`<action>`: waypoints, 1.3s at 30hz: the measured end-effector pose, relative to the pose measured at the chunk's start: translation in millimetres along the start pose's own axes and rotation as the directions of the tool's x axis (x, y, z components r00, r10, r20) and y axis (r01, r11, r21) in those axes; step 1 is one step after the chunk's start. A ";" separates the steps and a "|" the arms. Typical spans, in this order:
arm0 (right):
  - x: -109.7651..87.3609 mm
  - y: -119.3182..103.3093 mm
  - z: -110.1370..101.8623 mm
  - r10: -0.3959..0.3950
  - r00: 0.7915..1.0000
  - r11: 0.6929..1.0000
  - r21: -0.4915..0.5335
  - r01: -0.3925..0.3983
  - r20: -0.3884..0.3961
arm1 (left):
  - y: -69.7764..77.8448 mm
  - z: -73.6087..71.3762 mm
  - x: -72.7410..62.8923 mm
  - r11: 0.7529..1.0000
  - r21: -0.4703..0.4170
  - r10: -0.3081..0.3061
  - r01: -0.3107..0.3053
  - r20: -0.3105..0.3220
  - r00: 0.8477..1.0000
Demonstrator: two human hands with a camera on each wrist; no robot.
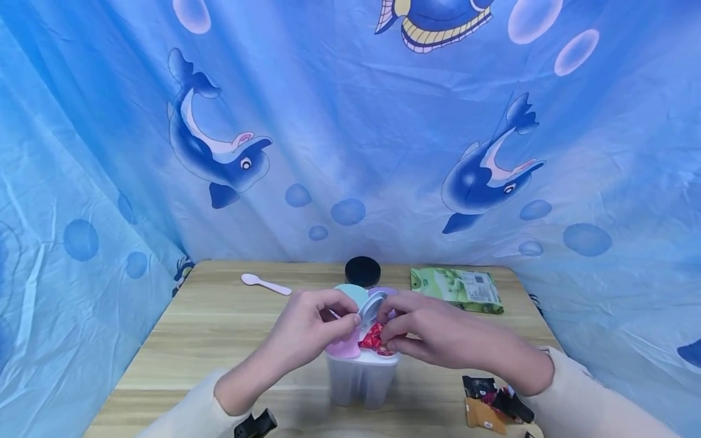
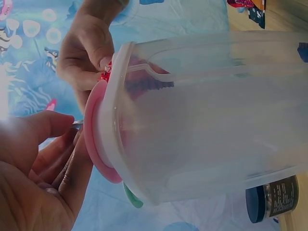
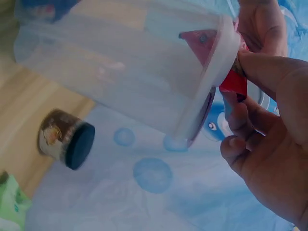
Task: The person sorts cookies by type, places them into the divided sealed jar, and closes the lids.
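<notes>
A tall translucent container with a white rim stands on the table, its top split into pink, green and purple lids and a pale grey one. My left hand pinches the edge of the raised grey lid between thumb and finger. With its fingers at the opening below that lid, my right hand holds a red wrapped packet. Part of the packet shows inside through the container wall in the right wrist view. Dark blue wrapping lies near the container's bottom in that view.
Behind the container stands a jar with a black lid. A pale pink spoon lies at back left, a green bag at back right. Several small packets lie under my right forearm. A blue dolphin-print curtain hangs behind the table.
</notes>
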State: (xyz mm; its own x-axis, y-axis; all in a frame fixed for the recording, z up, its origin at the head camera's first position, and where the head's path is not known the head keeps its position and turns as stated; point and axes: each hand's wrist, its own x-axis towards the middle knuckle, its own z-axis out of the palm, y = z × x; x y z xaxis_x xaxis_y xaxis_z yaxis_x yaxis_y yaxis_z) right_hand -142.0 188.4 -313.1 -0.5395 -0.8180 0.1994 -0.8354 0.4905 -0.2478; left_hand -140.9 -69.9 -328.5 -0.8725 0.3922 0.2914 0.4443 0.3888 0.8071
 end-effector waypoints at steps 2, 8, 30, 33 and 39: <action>-2.1 1.5 2.1 0.010 1.000 0.999 0.034 -0.010 -0.008 | -0.5 0.9 -0.6 1.000 -0.007 -0.003 0.003 -0.001 1.000; -6.9 4.8 6.9 -0.038 0.997 0.997 0.064 0.042 -0.061 | -0.1 3.5 -1.1 1.000 -0.023 0.006 -0.006 -0.001 1.000; -14.4 11.4 15.3 0.071 0.981 0.994 0.090 -0.055 -0.182 | 3.1 7.9 0.6 0.998 -0.062 -0.034 0.033 -0.014 0.999; -15.9 12.8 10.3 0.081 0.982 0.987 0.151 -0.055 -0.172 | 3.7 7.9 0.6 0.998 -0.060 -0.034 0.033 -0.016 0.999; -14.4 14.4 5.8 0.065 0.984 0.991 0.124 -0.044 -0.167 | 3.6 7.8 0.2 0.998 -0.056 -0.034 0.032 -0.021 0.999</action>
State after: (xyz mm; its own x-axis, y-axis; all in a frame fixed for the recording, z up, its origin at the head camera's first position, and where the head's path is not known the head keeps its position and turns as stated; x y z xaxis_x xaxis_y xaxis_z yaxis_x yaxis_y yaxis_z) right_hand -145.7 205.5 -325.0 -0.6023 -0.7231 0.3382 -0.7914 0.4853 -0.3718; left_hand -137.8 -61.9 -329.5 -0.8911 0.3610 0.2751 0.4039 0.3541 0.8435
